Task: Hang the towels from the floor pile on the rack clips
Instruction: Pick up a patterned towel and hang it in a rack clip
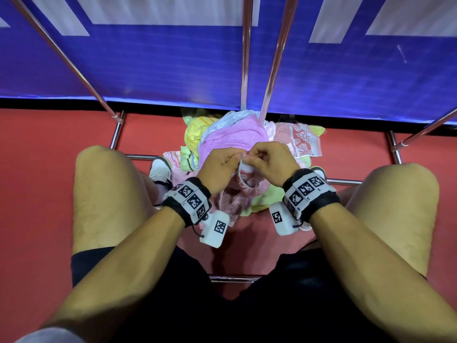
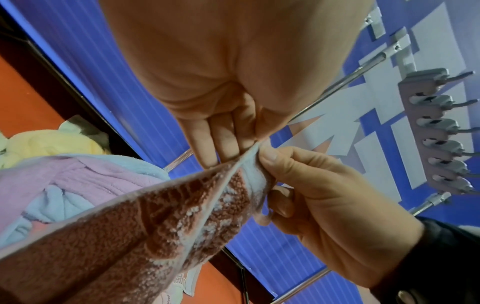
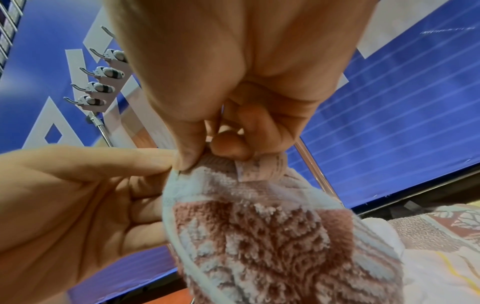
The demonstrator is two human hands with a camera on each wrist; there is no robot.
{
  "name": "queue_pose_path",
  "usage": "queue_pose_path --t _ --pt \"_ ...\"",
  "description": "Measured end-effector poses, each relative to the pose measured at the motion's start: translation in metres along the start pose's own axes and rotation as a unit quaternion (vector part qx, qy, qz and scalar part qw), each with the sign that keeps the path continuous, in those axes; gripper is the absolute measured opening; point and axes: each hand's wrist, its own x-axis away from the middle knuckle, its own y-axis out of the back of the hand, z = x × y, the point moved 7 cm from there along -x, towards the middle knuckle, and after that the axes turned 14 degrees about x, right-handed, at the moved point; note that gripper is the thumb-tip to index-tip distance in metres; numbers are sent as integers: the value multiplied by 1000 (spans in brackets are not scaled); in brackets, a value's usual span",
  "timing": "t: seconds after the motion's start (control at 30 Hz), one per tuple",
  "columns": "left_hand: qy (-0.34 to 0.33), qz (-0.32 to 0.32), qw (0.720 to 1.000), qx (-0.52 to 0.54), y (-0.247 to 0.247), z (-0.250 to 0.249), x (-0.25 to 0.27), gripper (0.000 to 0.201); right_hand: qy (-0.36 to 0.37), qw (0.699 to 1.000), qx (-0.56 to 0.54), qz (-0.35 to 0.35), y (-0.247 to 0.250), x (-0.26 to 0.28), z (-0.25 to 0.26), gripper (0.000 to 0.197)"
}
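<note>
Hanging from both hands at the centre of the head frame, the pink patterned towel point(image 1: 243, 186) runs lengthwise down toward the towel pile point(image 1: 237, 137) on the red floor point(image 1: 37, 169), its pinched corner uppermost. The left hand point(image 1: 218, 167) and right hand point(image 1: 270, 162) meet knuckles-up between the knees, each with fingers curled, pinching the towel's pale hem. In the left wrist view, rack clips point(image 2: 439, 131) line the right edge.
</note>
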Motion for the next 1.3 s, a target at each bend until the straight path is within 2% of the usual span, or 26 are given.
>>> queue_pose_path --t 0.17,0.3,0.37,0.63,0.7,0.8,0.87,0.93,1.03,1.1,1.2,1.3 --pt "-9 18 999 -40 2 -1 0 35 -16 1000 -12 -7 1 0 -6 25" --pt "31 6 999 10 5 -4 0 22 -16 999 -38 -9 2 0 -5 29" --pt "33 2 999 12 7 -6 1 13 -14 999 -36 -12 2 1 -3 29" --pt "52 -39 997 36 21 -7 -4 16 -5 1000 -27 0 4 4 5 17" --pt "40 -40 998 36 27 -12 -7 15 -4 999 26 23 1 3 3 15" --pt "22 -47 998 45 40 -23 -9 9 -6 988 139 69 -4 3 -6 29" --pt "-3 -52 997 50 50 -33 -10 15 0 983 163 83 -5 4 -9 23" --pt "-19 -62 997 44 58 -40 -10 16 10 987 153 42 2 4 -9 16" --pt "-35 -95 994 37 70 -41 -11 18 10 989 120 -89 22 5 -7 16" --pt "-42 -105 993 27 73 -40 -10 19 24 985 97 -140 31 7 -3 14" --pt "-49 -112 992 19 73 -37 -7 27 54 982 98 -150 33 11 7 16" --pt "-56 -129 990 8 78 -36 -6 24 47 982 128 -128 31 10 5 25"
